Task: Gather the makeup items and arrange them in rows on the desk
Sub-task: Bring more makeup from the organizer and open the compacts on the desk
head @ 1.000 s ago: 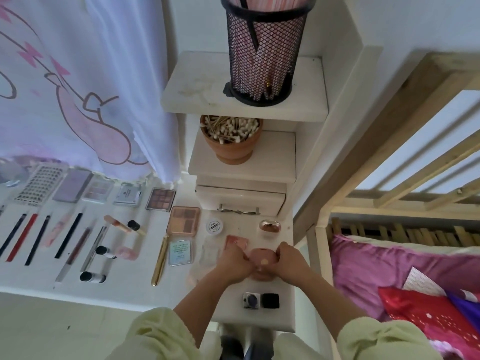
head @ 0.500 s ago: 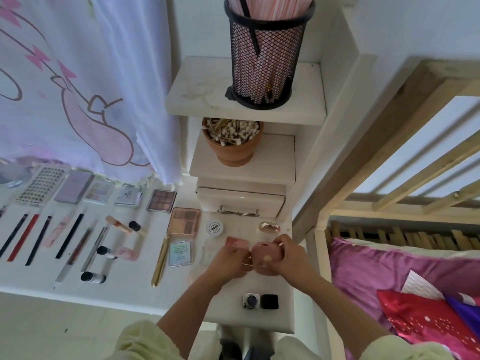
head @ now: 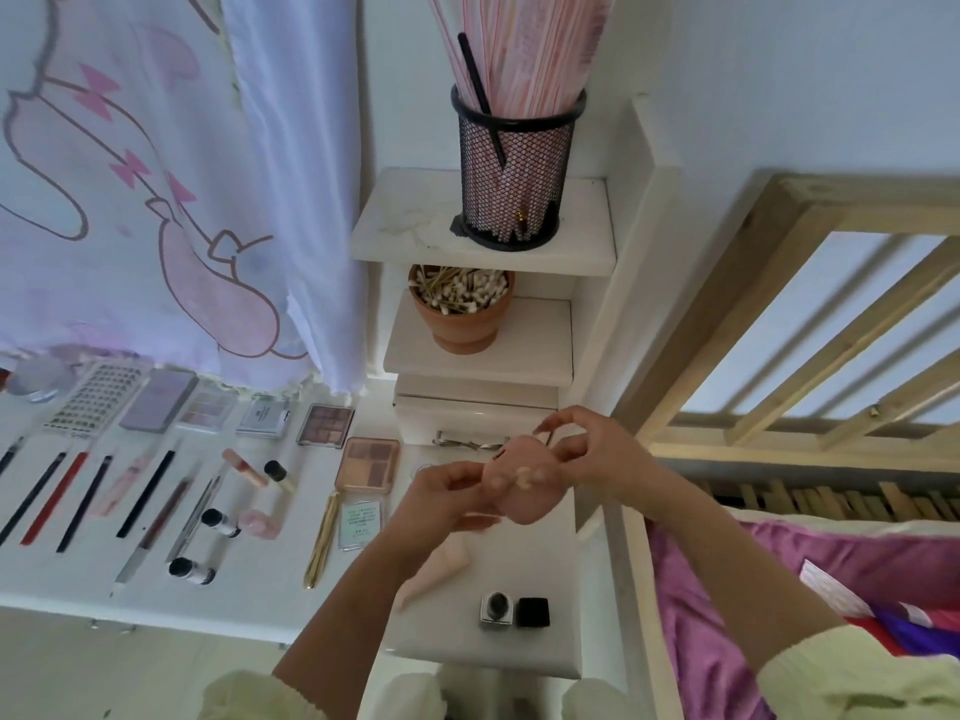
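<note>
Above the white desk (head: 540, 649), near the drawer (head: 467, 414) | pink round compact (head: 524, 501) held off the surface | left hand (head: 441, 493) pinches its left edge | right hand (head: 597, 452) grips its right edge, fingers curled

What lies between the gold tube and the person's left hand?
In the head view, a pale green labelled packet lies flat there, beside the gold tube.
</note>
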